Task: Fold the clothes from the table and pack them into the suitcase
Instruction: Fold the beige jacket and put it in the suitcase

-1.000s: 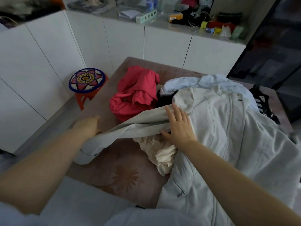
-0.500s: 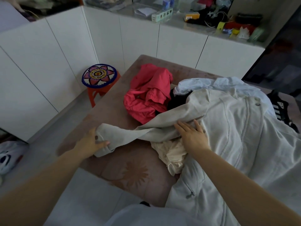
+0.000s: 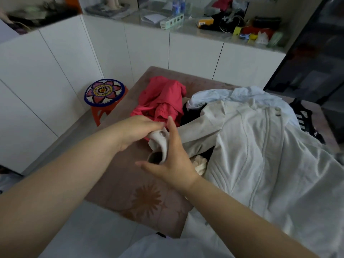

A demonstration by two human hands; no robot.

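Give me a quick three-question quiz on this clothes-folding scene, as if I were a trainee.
1. True or false: the red garment lies neatly folded in a suitcase.
2. Where on the pale grey jacket do the left hand and right hand meet? A) collar B) sleeve cuff C) bottom hem
3. Fill in: the stool beside the table has a ____-patterned cover.
Key: 1 false, it lies crumpled on the table; 2 B; 3 flower.
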